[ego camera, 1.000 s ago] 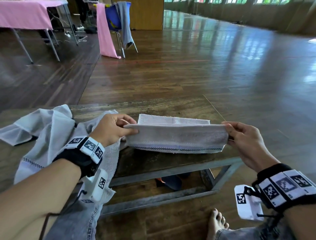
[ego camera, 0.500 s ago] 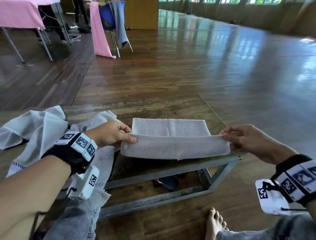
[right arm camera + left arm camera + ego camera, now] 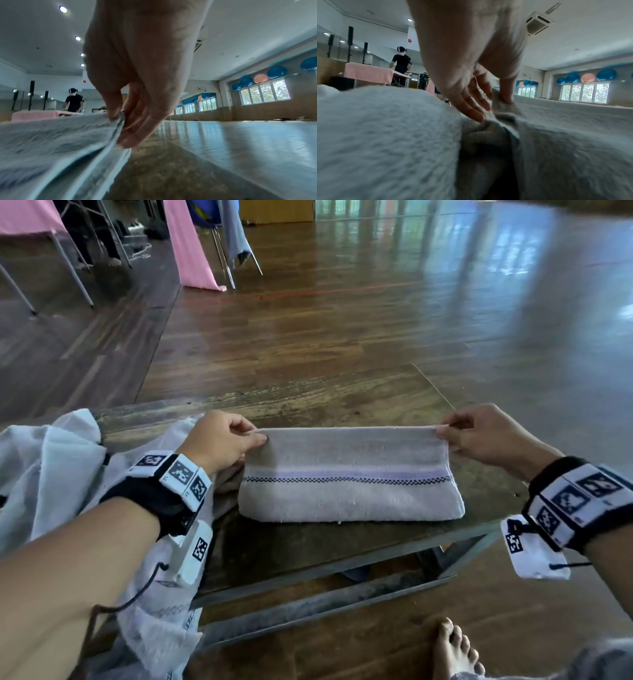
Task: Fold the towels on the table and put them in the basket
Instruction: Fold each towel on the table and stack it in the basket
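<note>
A: Any readable text or brands?

B: None legible. Black-and-white square code markers are seen on the wrist bands (image 3: 178, 474) and on the white camera housings under both wrists; no words can be made out.

A: Left side?

B: A crumpled pile of pale towels (image 3: 51, 470) is heaped on the left part of the wooden surface (image 3: 342, 398), partly draped over its near edge. The left forearm lies over that pile.

A: Left hand?

B: The left hand (image 3: 222, 440) is closed in a pinch on the folded towel (image 3: 349, 484) at its far left corner. In the left wrist view the thumb (image 3: 505, 93) is pressed on the cloth edge, the other fingers extended down behind it.

A: Towel look and position?

B: Greyish-beige terry, folded into a long band, lying flat near the front edge of the surface, between both hands. A lilac stripe and a dark checkered line run lengthwise across the top layer. The far edge is held slightly raised; the near fold is rounded.

A: Right hand?

B: The right hand (image 3: 489, 436) is pinched on the far right corner. In the right wrist view the thumb (image 3: 113, 108) and fingers are clamped on stacked layer edges.
</note>
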### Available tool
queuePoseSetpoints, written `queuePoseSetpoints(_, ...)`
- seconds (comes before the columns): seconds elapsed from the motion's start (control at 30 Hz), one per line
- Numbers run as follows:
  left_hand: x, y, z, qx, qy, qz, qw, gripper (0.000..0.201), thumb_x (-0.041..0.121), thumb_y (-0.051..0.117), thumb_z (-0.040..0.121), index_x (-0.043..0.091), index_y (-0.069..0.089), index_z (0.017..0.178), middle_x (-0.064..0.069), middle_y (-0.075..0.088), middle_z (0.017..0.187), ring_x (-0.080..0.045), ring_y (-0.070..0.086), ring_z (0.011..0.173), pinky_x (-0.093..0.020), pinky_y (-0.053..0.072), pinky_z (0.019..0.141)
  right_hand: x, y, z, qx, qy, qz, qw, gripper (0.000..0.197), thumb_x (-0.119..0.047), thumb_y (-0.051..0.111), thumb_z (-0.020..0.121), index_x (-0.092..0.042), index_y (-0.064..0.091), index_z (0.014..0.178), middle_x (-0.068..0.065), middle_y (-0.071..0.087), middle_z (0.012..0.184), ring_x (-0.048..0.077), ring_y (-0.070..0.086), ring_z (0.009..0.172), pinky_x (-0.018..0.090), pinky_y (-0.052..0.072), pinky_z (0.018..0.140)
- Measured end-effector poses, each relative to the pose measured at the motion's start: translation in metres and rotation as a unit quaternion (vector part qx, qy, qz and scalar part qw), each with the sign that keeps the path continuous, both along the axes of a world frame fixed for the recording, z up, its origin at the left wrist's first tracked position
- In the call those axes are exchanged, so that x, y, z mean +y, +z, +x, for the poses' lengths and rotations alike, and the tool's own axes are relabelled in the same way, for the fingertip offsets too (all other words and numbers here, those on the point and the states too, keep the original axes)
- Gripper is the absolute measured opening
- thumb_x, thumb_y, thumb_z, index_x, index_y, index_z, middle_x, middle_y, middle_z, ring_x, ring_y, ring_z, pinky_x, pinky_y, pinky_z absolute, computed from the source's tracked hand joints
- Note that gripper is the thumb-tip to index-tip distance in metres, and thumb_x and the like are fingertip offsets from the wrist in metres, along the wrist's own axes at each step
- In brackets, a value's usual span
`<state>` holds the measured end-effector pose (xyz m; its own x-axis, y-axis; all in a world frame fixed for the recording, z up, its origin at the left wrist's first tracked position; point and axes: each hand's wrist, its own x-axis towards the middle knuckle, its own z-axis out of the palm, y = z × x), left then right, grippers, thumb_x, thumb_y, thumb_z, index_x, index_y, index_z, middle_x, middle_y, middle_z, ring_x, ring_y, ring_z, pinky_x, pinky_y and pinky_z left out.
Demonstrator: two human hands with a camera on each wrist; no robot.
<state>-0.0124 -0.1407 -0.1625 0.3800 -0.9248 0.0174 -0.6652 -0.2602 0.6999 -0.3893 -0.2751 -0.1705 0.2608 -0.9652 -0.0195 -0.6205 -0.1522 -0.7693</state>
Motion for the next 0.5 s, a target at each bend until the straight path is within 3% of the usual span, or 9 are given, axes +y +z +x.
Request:
queuePoseSetpoints(0.07, -0.011, -0.006, 0.000, -0.050, -0.004, -0.003, 0.999, 0.014, 0.030, 0.079, 0.083, 0.020, 0.072, 0.077, 0.008, 0.068, 0.069, -0.011, 0.062, 0.065, -0.019, 0.042, 0.053, -0.012, -0.013, 0.005, 0.061, 0.001, -0.035, 0.998, 0.015, -0.018, 0.070, 0.095, -0.019, 0.073, 0.080, 0.002, 0.071, 0.081, 0.020, 0.065, 0.077, 0.035, 0.053, 0.076)
queuePoseSetpoints(0.2, -0.023, -0.026, -0.001, -0.111, -0.024, -0.013, 0.993, 0.019, 0.026, 0.080, 0.082, 0.008, 0.076, 0.088, 0.000, 0.069, 0.108, -0.018, 0.061, 0.101, -0.032, 0.046, 0.086, -0.019, -0.027, 0.011, 0.149, 0.020, -0.051, 0.987, 0.013, -0.026, 0.066, 0.096, -0.018, 0.073, 0.088, 0.001, 0.071, 0.093, 0.021, 0.065, 0.090, 0.032, 0.046, 0.076)
queuePoseSetpoints(0.4, -0.022, -0.036, 0.000, -0.115, -0.030, -0.020, 0.993, 0.013, 0.025, 0.081, 0.080, 0.014, 0.076, 0.085, -0.001, 0.070, 0.086, -0.018, 0.063, 0.082, -0.025, 0.041, 0.063, -0.017, -0.029, 0.018, 0.183, 0.033, -0.059, 0.981, 0.013, -0.023, 0.067, 0.096, -0.018, 0.077, 0.103, 0.001, 0.069, 0.101, 0.015, 0.061, 0.089, 0.028, 0.043, 0.078)
queuePoseSetpoints(0.5, -0.015, -0.035, -0.002, -0.110, -0.032, -0.029, 0.993, 0.014, 0.021, 0.082, 0.080, 0.016, 0.074, 0.091, 0.001, 0.070, 0.084, -0.014, 0.063, 0.079, -0.021, 0.042, 0.063, -0.012, -0.027, 0.017, 0.202, 0.043, -0.049, 0.977, 0.009, -0.025, 0.074, 0.092, -0.022, 0.074, 0.100, 0.001, 0.067, 0.100, 0.013, 0.060, 0.086, 0.027, 0.042, 0.075)
